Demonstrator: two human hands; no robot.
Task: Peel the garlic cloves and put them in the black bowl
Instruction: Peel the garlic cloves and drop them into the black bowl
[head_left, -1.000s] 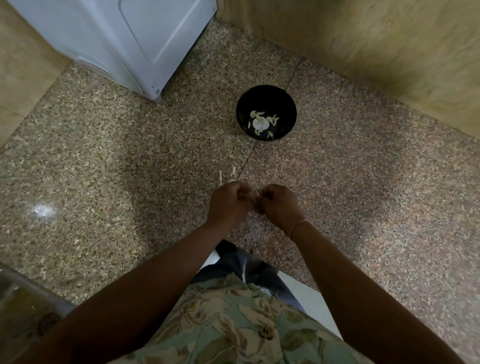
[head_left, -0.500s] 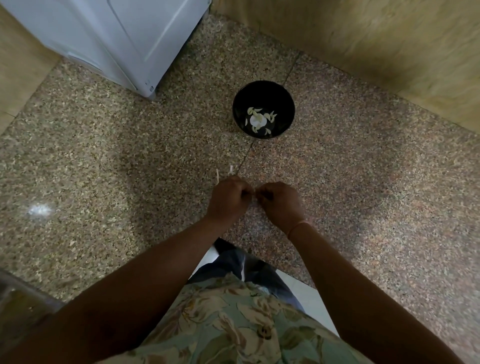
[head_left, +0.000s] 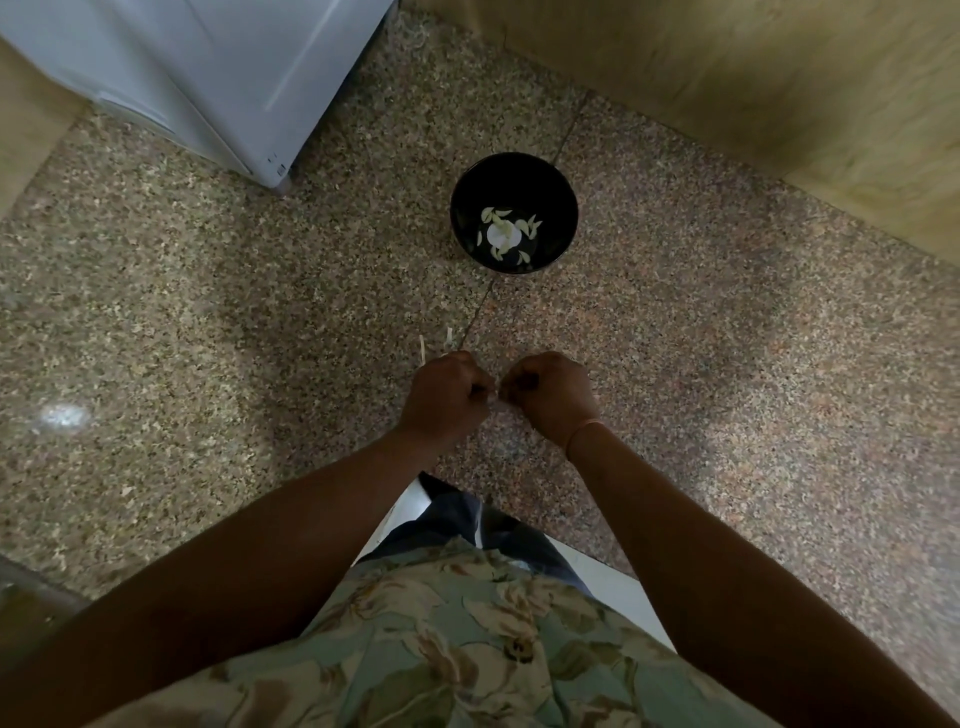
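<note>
The black bowl (head_left: 514, 179) stands on the speckled stone counter (head_left: 208, 312), straight ahead of my hands, with several pale peeled garlic cloves (head_left: 506, 234) lying in its bottom. My left hand (head_left: 447, 400) and my right hand (head_left: 550, 397) are held close together above the counter, fingers curled inward. Between their fingertips they pinch a small garlic clove (head_left: 496, 396), mostly hidden by the fingers. Thin strips of garlic skin (head_left: 435, 347) lie on the counter just beyond my left hand.
A white appliance (head_left: 208, 78) stands at the back left. A tan tiled wall (head_left: 753, 78) runs along the back right. The counter's near edge sits just in front of my floral shirt (head_left: 441, 649).
My hands have drawn slightly apart, opening a small gap between the knuckles, while the fingertips stay on the clove. The view has shifted a little.
</note>
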